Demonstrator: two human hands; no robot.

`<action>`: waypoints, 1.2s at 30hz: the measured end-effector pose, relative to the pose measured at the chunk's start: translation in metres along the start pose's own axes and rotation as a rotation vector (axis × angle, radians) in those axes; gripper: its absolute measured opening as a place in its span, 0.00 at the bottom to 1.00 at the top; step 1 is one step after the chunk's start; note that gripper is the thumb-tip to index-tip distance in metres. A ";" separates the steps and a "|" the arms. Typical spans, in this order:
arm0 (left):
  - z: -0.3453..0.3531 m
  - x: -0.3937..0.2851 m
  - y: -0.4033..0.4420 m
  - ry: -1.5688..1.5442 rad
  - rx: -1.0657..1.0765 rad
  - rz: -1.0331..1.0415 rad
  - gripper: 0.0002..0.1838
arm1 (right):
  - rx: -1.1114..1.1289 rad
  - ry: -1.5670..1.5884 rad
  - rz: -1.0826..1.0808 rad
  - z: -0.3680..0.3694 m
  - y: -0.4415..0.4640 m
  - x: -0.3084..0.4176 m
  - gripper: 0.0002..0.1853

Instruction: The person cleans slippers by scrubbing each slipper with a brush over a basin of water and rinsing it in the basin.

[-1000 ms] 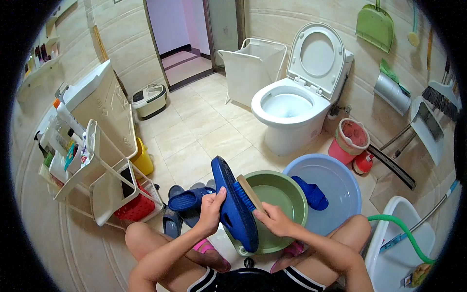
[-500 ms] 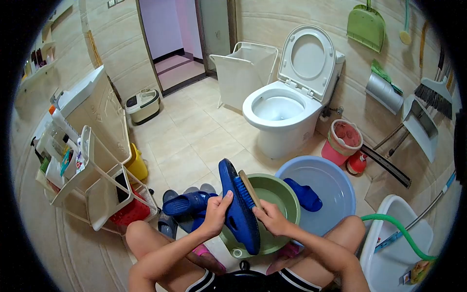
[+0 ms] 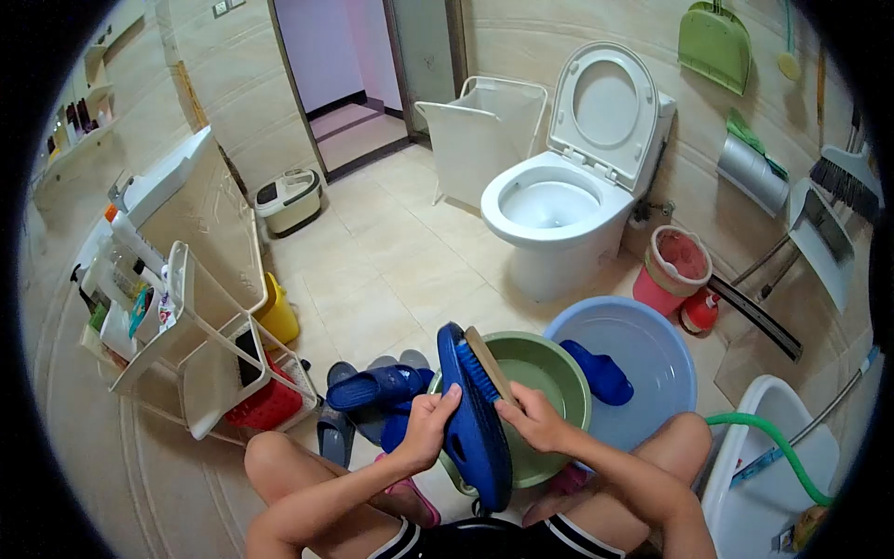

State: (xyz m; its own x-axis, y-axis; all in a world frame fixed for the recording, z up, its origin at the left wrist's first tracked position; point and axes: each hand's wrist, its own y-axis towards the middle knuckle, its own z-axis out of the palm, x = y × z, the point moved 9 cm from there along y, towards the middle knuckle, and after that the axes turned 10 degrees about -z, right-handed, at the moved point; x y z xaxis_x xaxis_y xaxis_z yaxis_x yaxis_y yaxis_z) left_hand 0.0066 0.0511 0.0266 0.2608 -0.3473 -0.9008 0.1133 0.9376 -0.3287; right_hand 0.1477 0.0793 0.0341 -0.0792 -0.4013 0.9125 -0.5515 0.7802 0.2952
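My left hand (image 3: 426,427) is closed around the side of a blue slipper (image 3: 470,445), thumb on top, holding it tilted up above the green basin. In my right hand (image 3: 538,419) is a scrubbing brush (image 3: 489,365) with a wooden back and blue bristles. Its bristles rest against the slipper's upper part. Below and behind the slipper stands the green basin (image 3: 549,456) with water in it. To its right, a blue basin (image 3: 666,373) holds water and another blue slipper (image 3: 598,373).
More blue slippers (image 3: 377,387) and grey slippers (image 3: 335,438) lie left of the green basin. A toilet (image 3: 568,205) stands ahead, beside a red bin (image 3: 672,265). On the left is a shelf rack (image 3: 200,373); on the right, a white tub (image 3: 773,466) with a green hose (image 3: 773,438).
The view has turned slightly left. The slipper and brush sit a little lower, and the slipper is turned more edge-on. Both hands keep their holds.
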 end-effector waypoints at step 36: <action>-0.007 -0.025 -0.027 -0.169 -0.044 -0.023 0.23 | 0.134 -0.046 -0.154 0.019 -0.006 0.033 0.21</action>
State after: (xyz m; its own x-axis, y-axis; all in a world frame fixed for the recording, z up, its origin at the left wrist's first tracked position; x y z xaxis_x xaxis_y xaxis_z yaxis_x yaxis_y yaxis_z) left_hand -0.0097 0.0346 0.0556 0.4165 -0.3626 -0.8337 0.0798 0.9280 -0.3638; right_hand 0.1324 0.0522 0.0568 -0.0213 -0.5347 0.8448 -0.6656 0.6381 0.3871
